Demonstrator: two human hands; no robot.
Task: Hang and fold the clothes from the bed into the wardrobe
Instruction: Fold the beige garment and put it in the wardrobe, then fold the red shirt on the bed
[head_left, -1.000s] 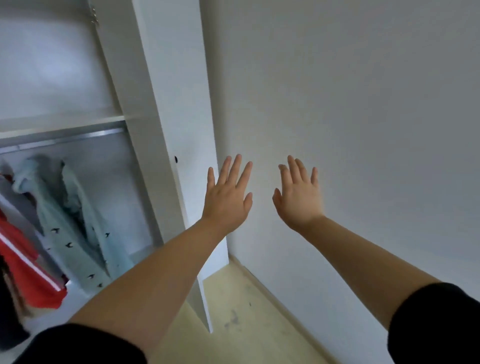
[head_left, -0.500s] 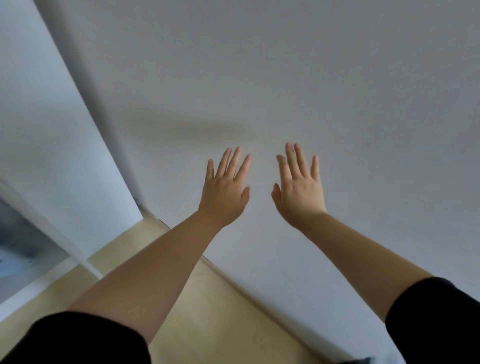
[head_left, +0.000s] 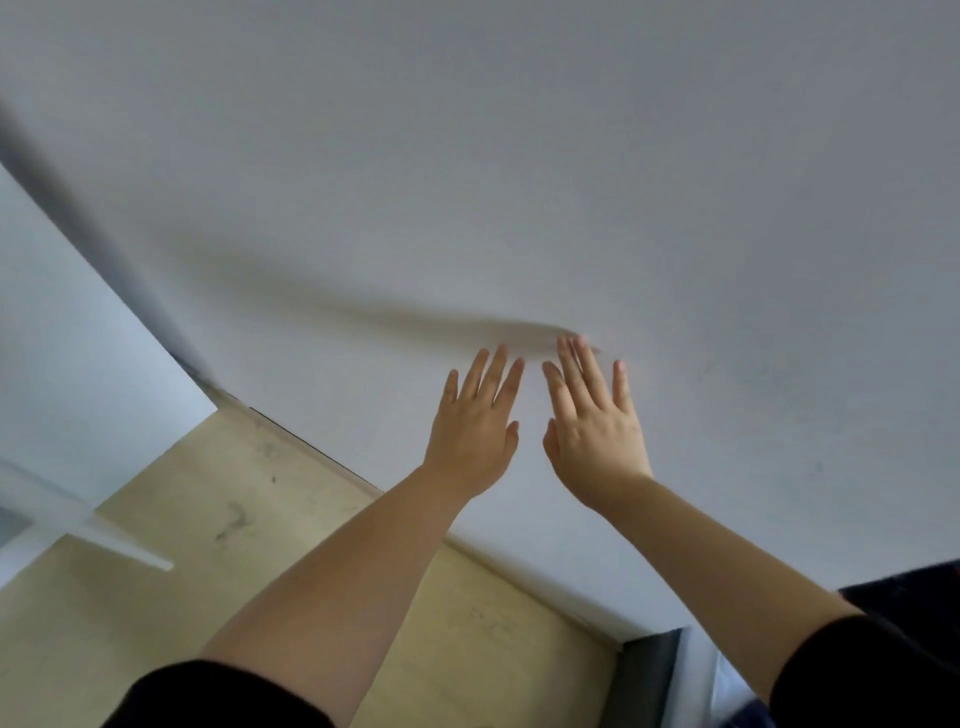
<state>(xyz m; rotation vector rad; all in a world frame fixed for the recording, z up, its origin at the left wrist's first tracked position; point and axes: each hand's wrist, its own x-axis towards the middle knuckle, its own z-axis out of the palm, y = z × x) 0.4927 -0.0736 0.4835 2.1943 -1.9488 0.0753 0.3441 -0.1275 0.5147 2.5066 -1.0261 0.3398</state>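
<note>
Both my arms reach forward in front of a plain white wall (head_left: 519, 182). My left hand (head_left: 475, 426) is flat with fingers straight and holds nothing. Just to its right, my right hand (head_left: 592, 421) is also flat and empty, its fingertips close to or touching the wall; I cannot tell which. The white wardrobe side panel (head_left: 78, 374) shows only at the left edge. No clothes are in view. A dark corner with a strip of pale fabric (head_left: 691, 675), perhaps the bed, sits at the bottom right.
Pale yellow floor (head_left: 260, 545) runs along the wall's base between the wardrobe and the dark corner at bottom right. A white wardrobe edge (head_left: 78, 525) juts over the floor at the lower left.
The view has swung right, away from the wardrobe; its hanging clothes and rail have left the frame. Both hands stay flat and empty and have come closer to the wall and to each other.
</note>
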